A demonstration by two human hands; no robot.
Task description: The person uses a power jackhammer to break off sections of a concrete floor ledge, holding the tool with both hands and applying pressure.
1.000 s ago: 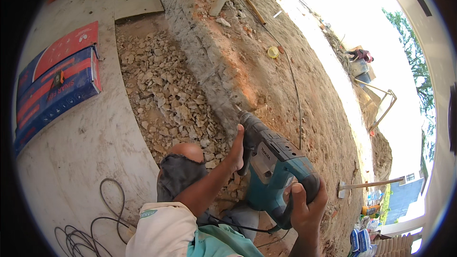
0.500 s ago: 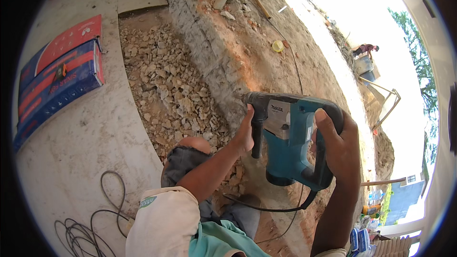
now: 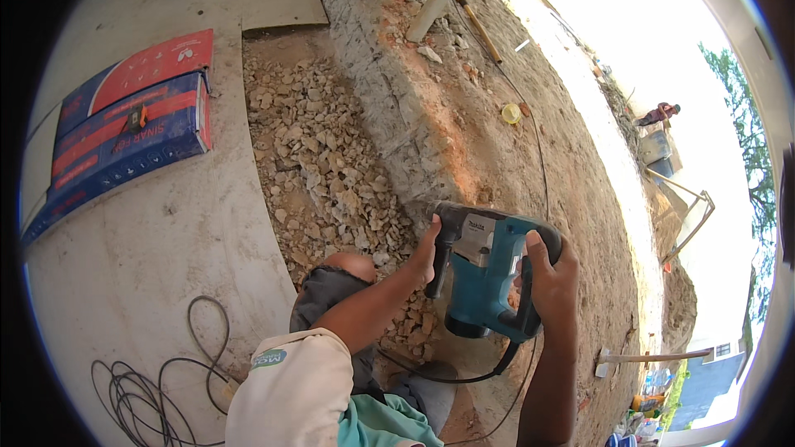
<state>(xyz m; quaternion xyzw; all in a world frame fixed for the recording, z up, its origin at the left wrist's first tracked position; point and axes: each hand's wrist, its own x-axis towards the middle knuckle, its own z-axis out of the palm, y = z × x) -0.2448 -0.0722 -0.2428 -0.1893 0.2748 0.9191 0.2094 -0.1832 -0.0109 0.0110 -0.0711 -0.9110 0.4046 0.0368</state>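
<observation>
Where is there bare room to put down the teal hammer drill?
Bare pale concrete floor lies between the blue-and-red carton, the strip of broken stone rubble and the coiled black cable. The rubble strip and the person's bent knee are crowded.

A flat rectangular carton [image 3: 124, 145] lies on the pale concrete slab [image 3: 149, 257] at the left, well apart from the rubble strip. Its top is dark blue with red bands and pale lettering; its open flap [image 3: 145, 74], red with a blue corner, folds away toward the far side. The teal demolition hammer [image 3: 489, 277] bears a small silver-grey label plate [image 3: 476, 236] near its black front housing.
</observation>
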